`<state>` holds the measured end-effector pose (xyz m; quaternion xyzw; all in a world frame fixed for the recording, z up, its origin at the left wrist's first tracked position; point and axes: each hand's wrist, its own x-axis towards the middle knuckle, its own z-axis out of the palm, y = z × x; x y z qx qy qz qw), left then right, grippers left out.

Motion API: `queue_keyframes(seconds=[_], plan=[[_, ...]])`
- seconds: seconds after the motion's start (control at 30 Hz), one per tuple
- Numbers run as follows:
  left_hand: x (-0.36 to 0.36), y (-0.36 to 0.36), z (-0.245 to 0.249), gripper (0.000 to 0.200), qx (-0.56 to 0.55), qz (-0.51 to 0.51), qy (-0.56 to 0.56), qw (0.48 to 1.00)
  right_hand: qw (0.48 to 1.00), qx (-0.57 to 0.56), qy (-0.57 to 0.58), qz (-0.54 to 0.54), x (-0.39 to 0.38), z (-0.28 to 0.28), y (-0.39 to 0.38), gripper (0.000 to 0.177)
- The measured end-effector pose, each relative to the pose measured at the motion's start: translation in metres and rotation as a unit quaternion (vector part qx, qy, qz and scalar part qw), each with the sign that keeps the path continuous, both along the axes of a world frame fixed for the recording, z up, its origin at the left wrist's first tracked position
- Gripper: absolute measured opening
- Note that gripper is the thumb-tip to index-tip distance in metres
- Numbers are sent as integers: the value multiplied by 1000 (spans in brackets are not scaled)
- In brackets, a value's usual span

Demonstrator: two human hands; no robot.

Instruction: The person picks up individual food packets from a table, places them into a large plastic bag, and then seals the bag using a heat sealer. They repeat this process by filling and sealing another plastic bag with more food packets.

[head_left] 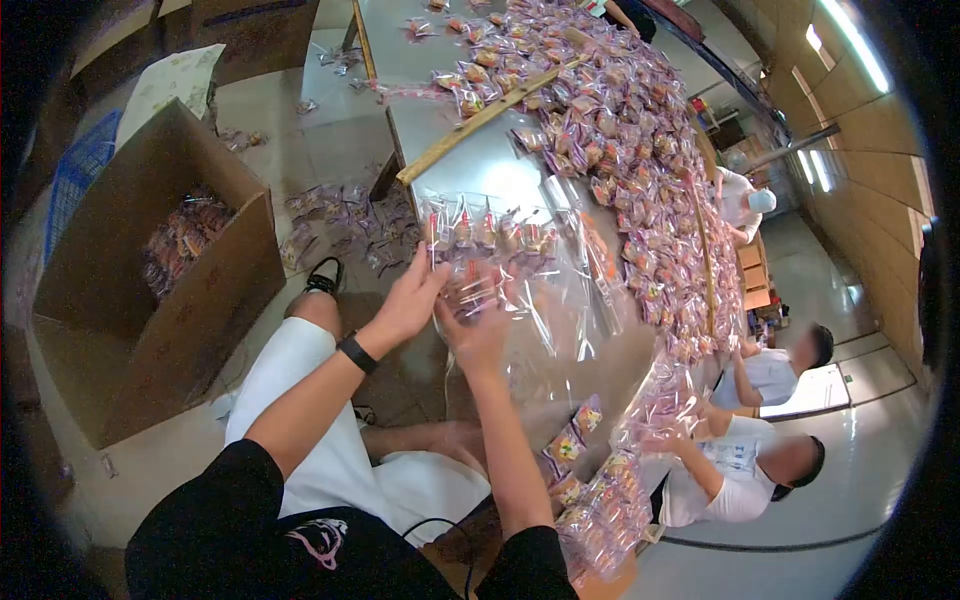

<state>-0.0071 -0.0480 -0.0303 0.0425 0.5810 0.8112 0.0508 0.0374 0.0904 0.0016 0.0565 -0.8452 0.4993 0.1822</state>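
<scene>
At the table's near edge, small snack packs in clear and purple wrappers sit between my two hands, blurred by motion. My left hand, with a black band on its wrist, is closed around their left side. From the right, my right hand curls against the same packs, its fingers smeared. Just beyond stands a row of wrapped snacks, close to my left fingertips. A large clear plastic sheet or bag lies crinkled on the table to the right of my hands.
A heap of wrapped snacks covers the table's far side, with a wooden strip across it. An open cardboard box holding packs stands left on the floor, near loose packs. Several co-workers sit opposite.
</scene>
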Motion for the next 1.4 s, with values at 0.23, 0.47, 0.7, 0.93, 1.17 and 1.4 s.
queue_keyframes(seconds=[0.23,0.47,0.7,0.93,1.17,1.4], plan=[[18,1,11,103,-113,28,55,992,982,-172,-52,62,14,14,19,76],[16,7,13,97,-22,49,-23,998,956,268,61,-104,-7,7,40,45],[15,9,20,95,42,37,-80,995,920,380,26,-88,-7,35,16,49],[11,14,9,93,48,72,-95,992,972,162,104,-133,-12,-7,26,51],[5,19,-1,77,109,37,-79,990,975,182,122,-44,-11,-26,34,57],[8,18,10,75,66,80,-109,989,959,222,176,-21,-14,-20,38,39]])
